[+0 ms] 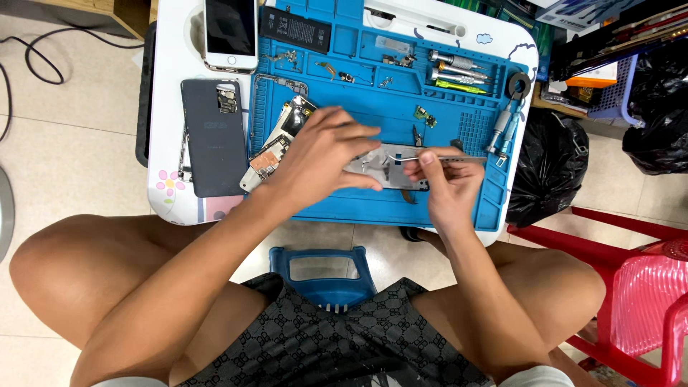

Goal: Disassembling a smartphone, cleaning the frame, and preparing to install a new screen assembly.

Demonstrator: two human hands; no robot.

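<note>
The silver phone frame (383, 168) lay in the middle of the blue mat (373, 204). The left hand (322, 154) pressed it flat, fingers spread. The right hand (448, 183) pinched thin tweezers (430, 158) over it, probably picking at a tiny part. Next needed a steady, gentle lift. The mat's near side had open room.

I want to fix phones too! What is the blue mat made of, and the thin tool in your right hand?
The blue mat looks like soft rubber or silicone: dull, matte, with moulded little compartments. The thin tool, pinched in the right hand, looks like metal: silvery, slim and shiny. The left hand presses a grey, metal-looking phone part.
</note>
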